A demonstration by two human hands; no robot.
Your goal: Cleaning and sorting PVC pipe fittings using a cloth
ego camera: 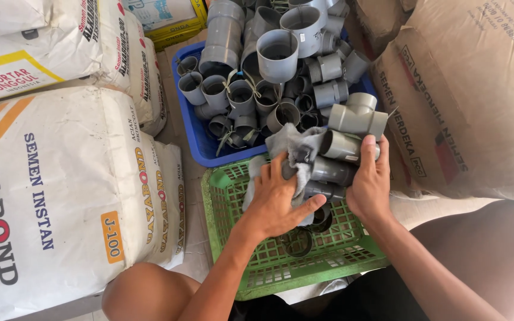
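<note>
My left hand [278,199] presses a grey cloth [292,145] against a bundle of grey plastic pipe fittings [334,169]. My right hand [371,181] grips the same bundle from the right side, fingers wrapped over the top fitting. Both hands hover over a green plastic mesh basket [233,208] that holds a couple of dark ring-shaped fittings [297,241]. A grey tee fitting [358,116] lies just beyond my right hand.
A blue plastic crate [188,128] behind the green basket is heaped with grey pipe couplings and elbows. White cement sacks [60,190] are stacked on the left, brown paper sacks [465,101] on the right. My knees frame the bottom of the view.
</note>
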